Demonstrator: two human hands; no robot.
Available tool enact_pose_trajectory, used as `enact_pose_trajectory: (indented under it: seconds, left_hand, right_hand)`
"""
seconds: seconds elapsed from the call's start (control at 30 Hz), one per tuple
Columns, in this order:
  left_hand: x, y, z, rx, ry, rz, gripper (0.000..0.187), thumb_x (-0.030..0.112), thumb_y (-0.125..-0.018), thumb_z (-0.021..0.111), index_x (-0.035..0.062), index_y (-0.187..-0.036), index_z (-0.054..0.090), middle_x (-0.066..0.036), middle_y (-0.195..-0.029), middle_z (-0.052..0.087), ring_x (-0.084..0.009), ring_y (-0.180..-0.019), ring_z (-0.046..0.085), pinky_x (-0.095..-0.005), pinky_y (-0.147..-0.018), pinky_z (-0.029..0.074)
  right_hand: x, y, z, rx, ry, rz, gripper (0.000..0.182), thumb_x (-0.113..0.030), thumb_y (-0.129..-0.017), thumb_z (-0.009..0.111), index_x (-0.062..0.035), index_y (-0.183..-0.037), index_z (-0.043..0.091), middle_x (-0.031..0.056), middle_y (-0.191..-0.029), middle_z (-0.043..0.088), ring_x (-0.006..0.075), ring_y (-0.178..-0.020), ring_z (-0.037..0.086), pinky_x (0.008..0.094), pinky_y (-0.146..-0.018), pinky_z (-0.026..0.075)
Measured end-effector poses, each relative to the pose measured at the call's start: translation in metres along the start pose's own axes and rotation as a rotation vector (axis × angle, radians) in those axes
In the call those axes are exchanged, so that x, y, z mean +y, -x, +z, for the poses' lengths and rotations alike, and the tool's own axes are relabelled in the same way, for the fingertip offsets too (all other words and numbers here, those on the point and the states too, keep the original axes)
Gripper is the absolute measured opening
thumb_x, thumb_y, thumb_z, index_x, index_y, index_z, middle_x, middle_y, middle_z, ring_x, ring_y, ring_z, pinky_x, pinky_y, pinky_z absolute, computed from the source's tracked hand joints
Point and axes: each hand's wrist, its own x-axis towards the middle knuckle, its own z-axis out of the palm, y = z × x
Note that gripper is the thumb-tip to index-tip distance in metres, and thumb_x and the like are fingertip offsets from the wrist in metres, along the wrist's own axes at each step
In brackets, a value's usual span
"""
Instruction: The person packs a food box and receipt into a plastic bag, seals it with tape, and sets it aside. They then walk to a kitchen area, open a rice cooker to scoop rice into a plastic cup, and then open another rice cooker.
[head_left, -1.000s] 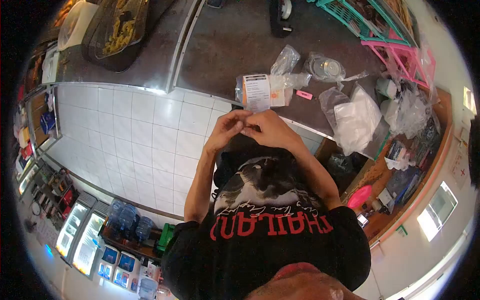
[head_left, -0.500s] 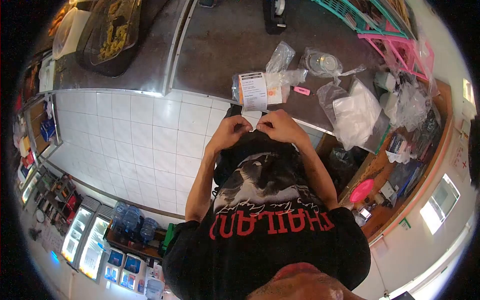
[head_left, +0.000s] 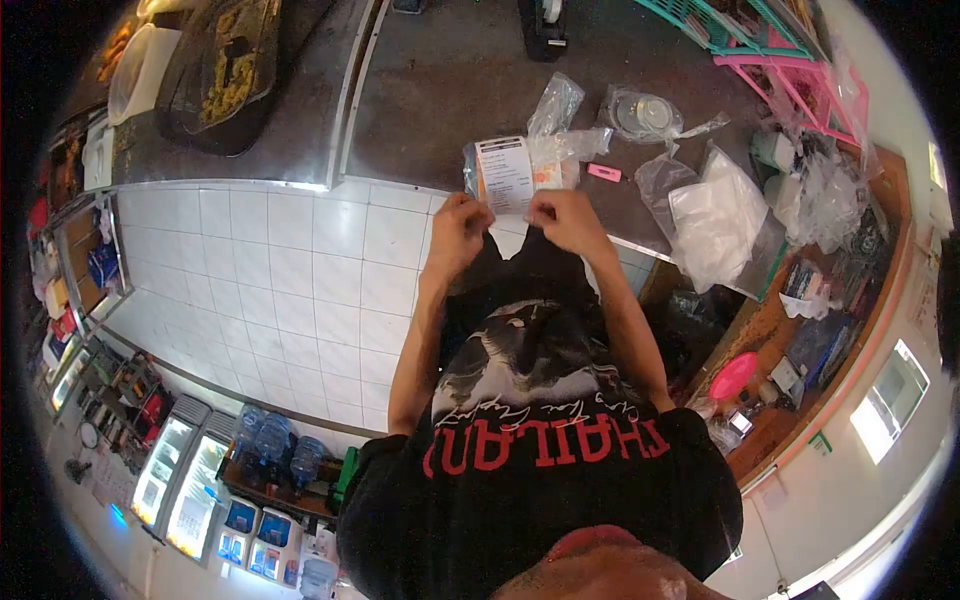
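Observation:
A printed paper slip [head_left: 505,168] lies at the counter's near edge, over a clear plastic packet with orange and white in it. My left hand [head_left: 461,230] is by the slip's lower left corner, its thumb and fingers pinched together. Opposite it, my right hand [head_left: 563,218] is pinched near the lower right corner. What the fingertips hold, if anything, is too small to make out. Behind and right of the slip sits a crumpled clear plastic bag [head_left: 557,105]. A small pink object [head_left: 604,172] lies just right of the packet.
Further right are a clear bag with a round silvery item [head_left: 648,115] and a stack of plastic bags [head_left: 715,215]. A black tape dispenser [head_left: 545,38] stands at the back. Teal and pink baskets [head_left: 790,85] fill the far right corner. A tray with yellow food [head_left: 228,85] sits left.
Both hands have risen from in front of my body to the counter edge, at the slip's lower corners. Their fingers stay pinched. The slip remains on the packet.

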Motion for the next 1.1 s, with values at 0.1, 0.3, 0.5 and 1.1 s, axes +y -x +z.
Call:
enact_pose_trajectory:
  seconds: [0.1, 0.3, 0.5, 1.1]
  left_hand:
    - [0.007, -0.02, -0.003, 0.056, 0.028, -0.066, 0.009, -0.003, -0.075, 0.069, 0.0027, -0.082, 0.07, -0.014, -0.08, 0.064, -0.0265, -0.069, 0.064, -0.0345, -0.065, 0.051]
    - [-0.012, -0.035, 0.007, 0.132, 0.01, -0.102, 0.016, -0.002, -0.077, 0.069, 0.0027, -0.092, 0.066, -0.011, -0.076, 0.068, -0.0208, -0.069, 0.067, -0.0313, -0.062, 0.05]
    - [-0.023, -0.037, 0.017, 0.226, -0.016, -0.199, 0.019, 0.003, -0.073, 0.074, 0.0009, -0.087, 0.06, -0.012, -0.074, 0.067, -0.0198, -0.066, 0.065, -0.0313, -0.061, 0.05]
    - [-0.1, -0.036, 0.046, 0.05, 0.732, -0.527, 0.026, 0.014, -0.08, 0.076, 0.0057, -0.088, 0.053, -0.006, -0.078, 0.062, -0.0141, -0.067, 0.061, -0.0273, -0.059, 0.05]
  right_hand:
    - [0.006, -0.021, -0.012, 0.025, -0.058, -0.028, 0.009, -0.008, -0.078, 0.069, -0.0007, -0.082, 0.066, 0.0128, -0.069, 0.064, 0.0185, -0.062, 0.059, 0.033, -0.059, 0.045]
    - [0.025, -0.045, -0.02, 0.107, -0.057, 0.026, 0.016, -0.013, -0.071, 0.074, -0.0008, -0.08, 0.069, 0.0131, -0.073, 0.069, 0.0252, -0.07, 0.068, 0.034, -0.066, 0.052]
    - [0.031, -0.057, -0.014, 0.188, 0.05, 0.067, 0.028, -0.021, -0.065, 0.079, -0.0031, -0.084, 0.068, 0.0154, -0.082, 0.069, 0.029, -0.077, 0.068, 0.0374, -0.069, 0.052]
    - [0.069, -0.043, 0.0, 0.347, 0.05, 0.117, 0.049, -0.046, -0.064, 0.084, -0.0028, -0.071, 0.062, 0.0109, -0.068, 0.062, 0.0224, -0.06, 0.059, 0.0359, -0.058, 0.045]
